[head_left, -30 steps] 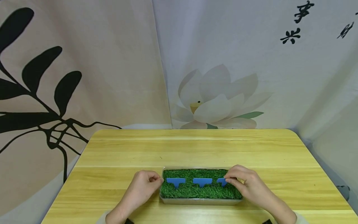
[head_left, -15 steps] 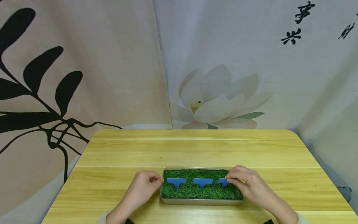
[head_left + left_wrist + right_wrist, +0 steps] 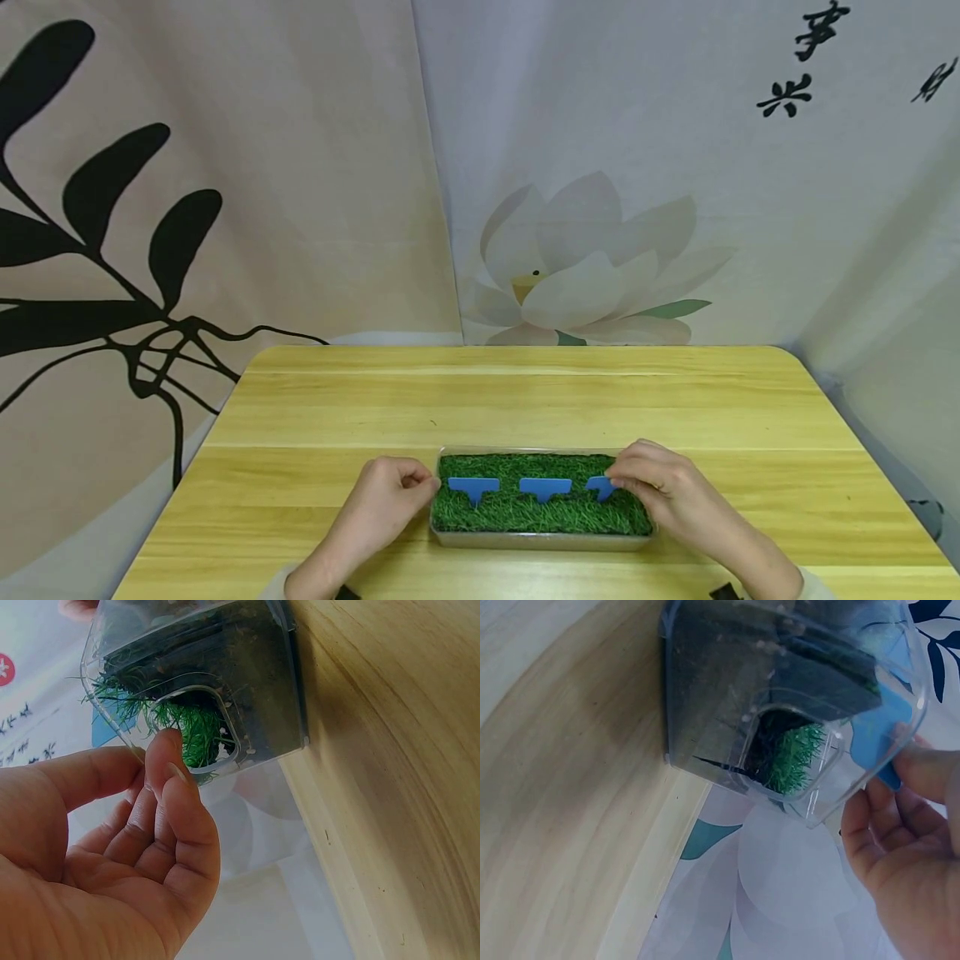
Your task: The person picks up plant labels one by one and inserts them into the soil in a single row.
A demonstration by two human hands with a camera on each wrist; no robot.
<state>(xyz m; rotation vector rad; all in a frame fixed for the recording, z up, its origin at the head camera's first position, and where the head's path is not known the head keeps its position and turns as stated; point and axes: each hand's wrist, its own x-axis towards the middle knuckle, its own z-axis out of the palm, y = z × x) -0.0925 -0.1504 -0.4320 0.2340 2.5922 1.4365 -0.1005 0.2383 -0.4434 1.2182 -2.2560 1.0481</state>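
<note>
A long clear plastic box (image 3: 540, 542) filled with artificial grass (image 3: 517, 518) sits near the front of the table. Two blue T-shaped plant labels stand upright in the grass, the left label (image 3: 473, 485) and the middle label (image 3: 545, 487). At the box's right end my right hand (image 3: 671, 492) pinches the outer end of a third blue T-shaped plant label (image 3: 877, 731), whose stem reaches down to the grass. My left hand (image 3: 386, 496) pinches the box's left rim between thumb and fingers; the exact contact is partly hidden in the left wrist view.
The wooden table (image 3: 337, 400) has rounded far corners. Behind it hangs a pale cloth backdrop (image 3: 315, 167) with a printed lotus, dark leaves and writing. Each end wall of the box has a rounded opening (image 3: 199, 731).
My right hand and the third plant label have shifted slightly to the right, with the label a little more tilted. The left hand has kept its place at the box's left end.
</note>
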